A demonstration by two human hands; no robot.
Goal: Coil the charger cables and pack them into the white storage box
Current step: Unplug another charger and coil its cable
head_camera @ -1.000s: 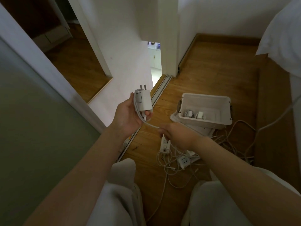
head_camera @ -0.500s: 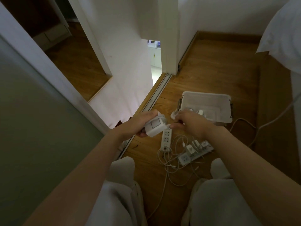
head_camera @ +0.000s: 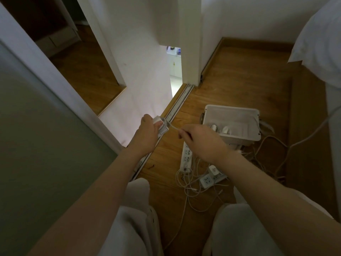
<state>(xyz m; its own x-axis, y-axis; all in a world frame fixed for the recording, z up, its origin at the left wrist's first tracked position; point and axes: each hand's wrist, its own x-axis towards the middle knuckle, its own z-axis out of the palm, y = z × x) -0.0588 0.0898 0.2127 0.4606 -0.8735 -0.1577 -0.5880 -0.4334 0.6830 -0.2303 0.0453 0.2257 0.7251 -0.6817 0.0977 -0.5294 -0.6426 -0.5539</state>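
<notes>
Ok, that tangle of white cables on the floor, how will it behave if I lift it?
Probably floppy: the white cables lie in loose loops. They cross each other and the power strips, so a lift may well drag those along. Likely light, being thin.

Your left hand (head_camera: 147, 134) now shows its back to you, with the charger (head_camera: 162, 126) tucked beyond its fingers instead of standing prongs-up in the palm. Your right hand (head_camera: 200, 140), close against the left half a second ago, now sits apart to its right. It pinches the cable (head_camera: 173, 127), which stretches between your two hands. A loop of that cable now crosses the charger.
</notes>
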